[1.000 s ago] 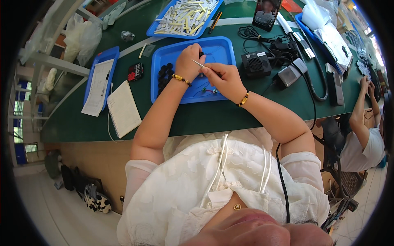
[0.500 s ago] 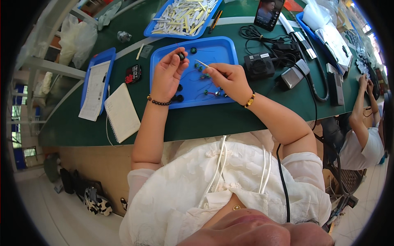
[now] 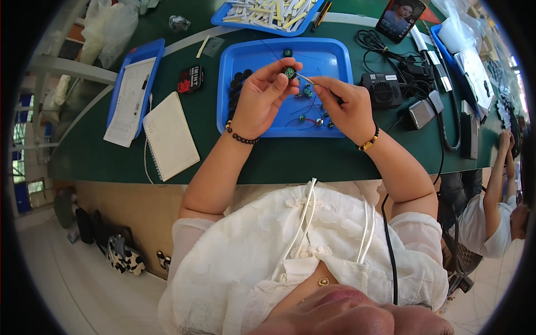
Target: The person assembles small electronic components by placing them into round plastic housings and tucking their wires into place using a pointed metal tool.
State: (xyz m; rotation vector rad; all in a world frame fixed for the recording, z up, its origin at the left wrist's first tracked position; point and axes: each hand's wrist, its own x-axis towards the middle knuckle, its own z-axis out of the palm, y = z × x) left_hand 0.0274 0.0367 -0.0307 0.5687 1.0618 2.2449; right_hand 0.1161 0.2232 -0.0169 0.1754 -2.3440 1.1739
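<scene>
My left hand (image 3: 258,100) is closed on a small round black part with a green circuit face (image 3: 290,72), a thin wire rising from it. Between the fingers of my right hand (image 3: 350,109) is a thin, pale pointed tool (image 3: 305,79), its tip at or very near the part's green face. Both hands are above a blue tray (image 3: 329,58). Inside it, several black round parts (image 3: 235,85) line the left side. Small green circuit pieces (image 3: 307,92) with thin wires lie scattered to the right, partly hidden by my right hand.
Behind is a blue tray of white and yellow strips (image 3: 268,15). On the left are a spiral notebook (image 3: 171,137), a dark tin (image 3: 190,79) and a tray with papers (image 3: 131,100). A black box (image 3: 382,90), cables and a phone (image 3: 399,19) stand right. Another person (image 3: 491,212) sits far right.
My left hand has turned the part so its green face shows, and the tool's tip has come to it. The whole view has shifted, with the table things now further up.
</scene>
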